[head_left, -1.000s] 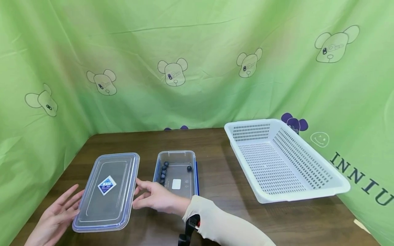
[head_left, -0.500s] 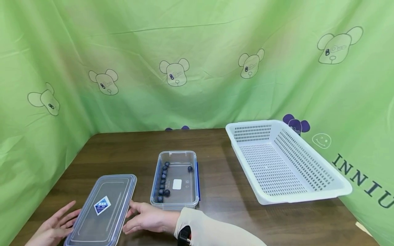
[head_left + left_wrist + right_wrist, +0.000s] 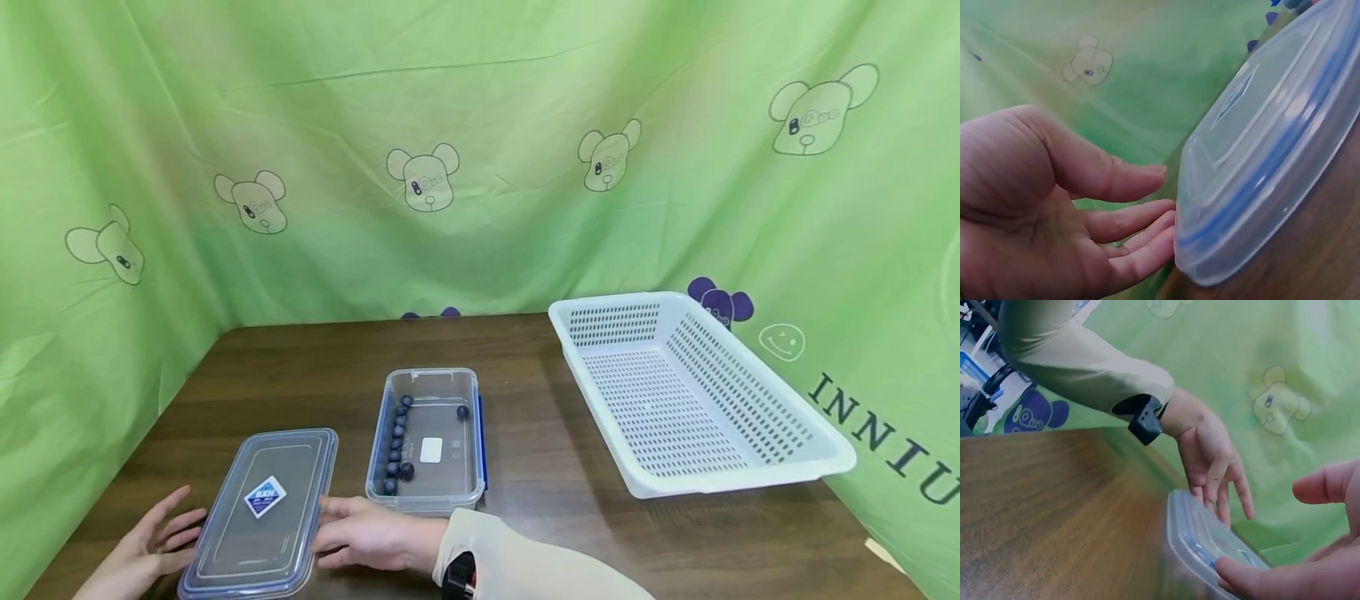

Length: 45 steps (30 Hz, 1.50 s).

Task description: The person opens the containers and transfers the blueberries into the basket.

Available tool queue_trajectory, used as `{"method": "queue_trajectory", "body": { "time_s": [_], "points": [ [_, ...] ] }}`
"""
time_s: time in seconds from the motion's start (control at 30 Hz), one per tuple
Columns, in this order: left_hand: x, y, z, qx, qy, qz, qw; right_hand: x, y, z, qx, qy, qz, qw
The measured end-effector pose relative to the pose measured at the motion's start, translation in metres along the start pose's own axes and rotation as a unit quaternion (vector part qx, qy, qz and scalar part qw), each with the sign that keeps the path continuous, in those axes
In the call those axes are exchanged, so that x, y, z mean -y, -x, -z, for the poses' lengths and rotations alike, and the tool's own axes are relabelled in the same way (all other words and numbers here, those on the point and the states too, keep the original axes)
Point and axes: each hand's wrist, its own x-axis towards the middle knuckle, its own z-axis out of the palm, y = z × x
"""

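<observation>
A clear plastic lid with a blue seal and a diamond sticker lies at the front left of the table. My left hand is at its left edge, and in the left wrist view loosely extended fingertips touch the rim of the lid. At the opposite edge is my right hand, its fingers relaxed; in the right wrist view one fingertip overlaps the lid. Right of the lid stands an uncovered clear container. Several blueberries line its left side, and one sits near its right wall.
A white perforated basket stands at the right of the brown table. Behind and beside the table hangs a green printed cloth. A blue clip strip shows along the container's right side.
Both hands have brought the lid down and toward the front edge, uncovering the container's near end from view. Over the last half second the lid has settled flatter, and the right fingers have straightened somewhat.
</observation>
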Motion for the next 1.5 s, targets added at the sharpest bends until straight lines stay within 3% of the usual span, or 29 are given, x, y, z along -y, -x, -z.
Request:
{"method": "queue_trajectory", "body": {
  "time_s": [0.07, 0.17, 0.23, 0.27, 0.47, 0.7, 0.9, 1.03, 1.3, 1.4, 1.5],
  "points": [
    [-0.001, -0.002, -0.006, -0.052, -0.050, -0.002, 0.9974, 0.004, 0.003, -0.001, -0.006, -0.007, 0.000, 1.0000],
    [-0.006, -0.005, -0.013, -0.132, -0.119, 0.030, 0.9836, 0.010, 0.008, -0.001, -0.007, -0.010, 0.001, 0.9999],
    [-0.010, -0.008, -0.018, -0.167, -0.140, 0.049, 0.9746, 0.016, 0.012, 0.000, 0.001, -0.008, 0.000, 1.0000],
    [-0.012, -0.010, -0.021, -0.173, -0.139, 0.049, 0.9737, 0.019, 0.014, 0.001, 0.008, -0.008, 0.000, 0.9999],
    [-0.027, -0.028, -0.037, -0.162, -0.102, 0.030, 0.9811, 0.041, 0.023, 0.012, 0.045, 0.011, 0.004, 0.9989],
    [-0.043, -0.066, -0.081, -0.155, -0.057, 0.016, 0.9861, 0.068, 0.029, 0.042, 0.056, 0.043, 0.029, 0.9971],
    [-0.045, -0.101, -0.125, -0.127, 0.020, 0.018, 0.9916, 0.094, 0.035, 0.077, 0.006, 0.065, 0.085, 0.9942],
    [-0.043, -0.117, -0.144, -0.110, 0.061, 0.037, 0.9914, 0.108, 0.040, 0.099, -0.039, 0.085, 0.099, 0.9907],
    [-0.035, -0.130, -0.160, -0.061, 0.081, 0.047, 0.9937, 0.121, 0.046, 0.135, -0.126, 0.132, 0.111, 0.9770],
    [-0.032, -0.131, -0.162, -0.047, 0.078, 0.044, 0.9948, 0.124, 0.045, 0.144, -0.155, 0.171, 0.106, 0.9672],
    [-0.031, -0.132, -0.163, -0.045, 0.078, 0.041, 0.9951, 0.127, 0.044, 0.149, -0.171, 0.240, 0.091, 0.9514]
  ]
}}
